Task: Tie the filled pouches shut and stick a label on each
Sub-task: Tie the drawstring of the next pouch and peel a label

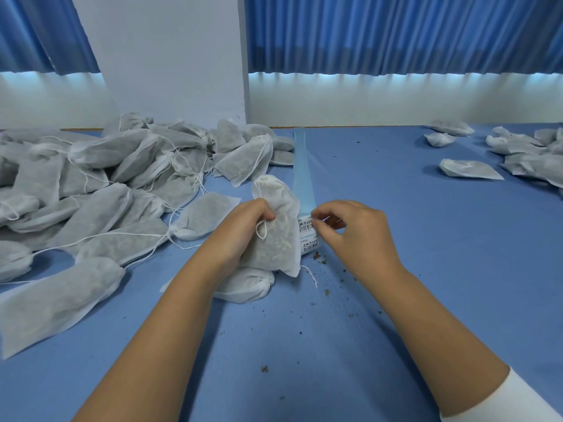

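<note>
The left hand (243, 236) had its fingers curled round the upper half of a filled pouch (274, 248), holding it tilted up off the blue worktop (396, 300) near the middle, its drawstring loop hanging just under the fingertips. Another pouch (246, 284) lay beneath it. The right hand (353, 236) was mostly closed, thumb and forefinger pinched on the near corner of a barcoded label (306, 227) at the near end of a pale backing strip (300, 166) that ran toward the far edge.

The step looked like peeling that label to stick it on the held pouch. To do it well, the corner should be lifted slowly and low along the strip so the label would not curl or tear. Only the edge should be touched, to spare the glue. The pouch face wanted flattening first, then pressing from one side across. Loose crumbs (316, 255) lay beside the strip and could spoil the adhesive.

Unlabelled pouches (106, 184) were heaped along the left edge; finished ones (469, 169) lay toward the far right corner.
</note>
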Action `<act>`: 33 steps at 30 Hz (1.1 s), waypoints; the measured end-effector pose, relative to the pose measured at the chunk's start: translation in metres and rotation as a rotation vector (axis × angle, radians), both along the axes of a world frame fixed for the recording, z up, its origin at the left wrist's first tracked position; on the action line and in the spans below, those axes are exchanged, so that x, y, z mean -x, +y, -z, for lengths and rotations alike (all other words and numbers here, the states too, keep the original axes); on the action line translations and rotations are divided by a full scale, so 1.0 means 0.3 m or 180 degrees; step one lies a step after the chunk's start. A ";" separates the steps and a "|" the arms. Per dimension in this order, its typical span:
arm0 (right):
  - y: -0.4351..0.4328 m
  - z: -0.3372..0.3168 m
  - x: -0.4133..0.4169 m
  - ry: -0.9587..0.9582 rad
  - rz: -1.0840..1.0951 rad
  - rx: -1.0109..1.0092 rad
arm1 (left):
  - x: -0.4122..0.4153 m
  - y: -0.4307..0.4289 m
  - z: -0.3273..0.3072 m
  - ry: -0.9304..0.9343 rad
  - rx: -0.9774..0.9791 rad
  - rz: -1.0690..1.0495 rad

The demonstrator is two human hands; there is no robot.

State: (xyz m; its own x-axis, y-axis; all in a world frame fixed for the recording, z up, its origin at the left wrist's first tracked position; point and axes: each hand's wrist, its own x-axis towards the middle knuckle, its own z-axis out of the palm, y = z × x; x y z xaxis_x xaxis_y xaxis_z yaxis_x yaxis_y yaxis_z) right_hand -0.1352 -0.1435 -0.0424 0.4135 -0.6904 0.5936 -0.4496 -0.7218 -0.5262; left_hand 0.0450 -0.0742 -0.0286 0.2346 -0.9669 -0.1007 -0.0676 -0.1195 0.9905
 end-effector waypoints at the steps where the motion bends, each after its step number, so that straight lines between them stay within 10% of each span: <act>1: -0.001 0.001 0.000 0.0015 0.0023 0.0020 | 0.001 0.000 -0.001 0.0001 0.0002 -0.0003; 33: 0.000 0.011 -0.003 0.0276 0.0304 0.0149 | 0.014 0.016 -0.014 0.0105 -0.0099 -0.0138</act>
State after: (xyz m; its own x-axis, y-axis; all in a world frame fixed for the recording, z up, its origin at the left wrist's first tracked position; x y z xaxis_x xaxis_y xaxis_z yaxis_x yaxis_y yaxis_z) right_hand -0.1343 -0.1434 -0.0458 0.3984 -0.7014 0.5911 -0.5596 -0.6965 -0.4492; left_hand 0.0407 -0.0694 -0.0243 0.2724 -0.9521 -0.1388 -0.0291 -0.1523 0.9879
